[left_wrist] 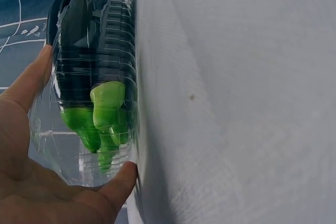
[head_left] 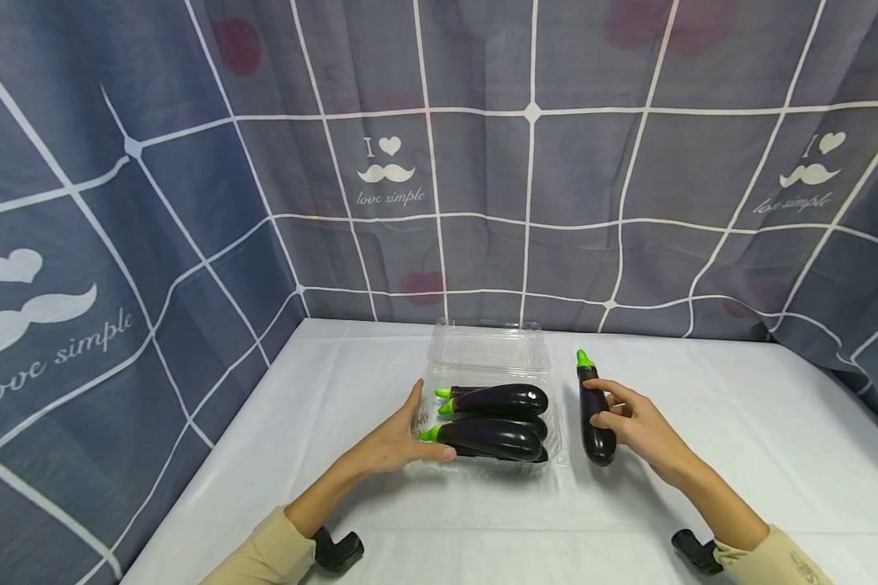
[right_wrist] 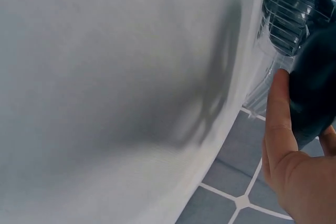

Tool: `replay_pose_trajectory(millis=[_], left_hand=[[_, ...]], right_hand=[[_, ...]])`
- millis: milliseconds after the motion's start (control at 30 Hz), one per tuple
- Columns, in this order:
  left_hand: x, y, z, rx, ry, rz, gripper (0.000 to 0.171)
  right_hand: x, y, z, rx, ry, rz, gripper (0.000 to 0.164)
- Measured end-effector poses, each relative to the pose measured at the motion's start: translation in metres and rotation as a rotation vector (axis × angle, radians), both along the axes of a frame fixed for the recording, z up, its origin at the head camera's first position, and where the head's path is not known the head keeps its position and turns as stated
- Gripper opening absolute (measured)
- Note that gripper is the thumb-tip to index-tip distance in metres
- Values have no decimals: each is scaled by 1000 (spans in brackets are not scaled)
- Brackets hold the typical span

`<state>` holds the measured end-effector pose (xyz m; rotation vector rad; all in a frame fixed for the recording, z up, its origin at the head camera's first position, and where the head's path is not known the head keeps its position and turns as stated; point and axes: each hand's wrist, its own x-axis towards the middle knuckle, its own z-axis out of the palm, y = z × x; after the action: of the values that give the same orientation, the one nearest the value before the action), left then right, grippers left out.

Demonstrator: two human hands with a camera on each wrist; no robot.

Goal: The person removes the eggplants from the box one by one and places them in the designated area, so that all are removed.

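Note:
A clear plastic clamshell box (head_left: 556,443) lies with its lid (head_left: 486,348) folded back, away from me. Several dark purple eggplants (head_left: 486,439) with bright green caps rest inside, caps to the left. My left hand (head_left: 391,439) touches the box's left end, thumb at the near side and fingers spread toward the far side; the left wrist view shows the green caps (left_wrist: 107,106) through the plastic. To the right of the box, my right hand (head_left: 640,422) pinches another eggplant (head_left: 598,443) between thumb and fingers, its cap pointing away from me. The right wrist view shows that eggplant close up.
A white cloth (head_left: 497,536) covers the table. Grey-blue checked curtains (head_left: 483,171) hang behind its far edge and along both sides. Black straps or mounts (head_left: 339,552) sit at both wrists.

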<state>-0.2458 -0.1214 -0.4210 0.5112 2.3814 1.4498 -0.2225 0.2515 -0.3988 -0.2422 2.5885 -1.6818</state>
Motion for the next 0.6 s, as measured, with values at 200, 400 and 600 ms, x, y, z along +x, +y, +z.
replay_pose_trajectory(millis=[200, 400, 600], left_hand=[[0, 0, -1, 15, -6, -4, 130], [0, 0, -1, 20, -5, -4, 131], [1, -2, 0, 20, -9, -10, 132]], right_hand=[[4, -1, -7, 10, -38, 1, 56], [6, -2, -11, 47, -48, -1, 57], [6, -6, -15, 50, -89, 30, 59]])
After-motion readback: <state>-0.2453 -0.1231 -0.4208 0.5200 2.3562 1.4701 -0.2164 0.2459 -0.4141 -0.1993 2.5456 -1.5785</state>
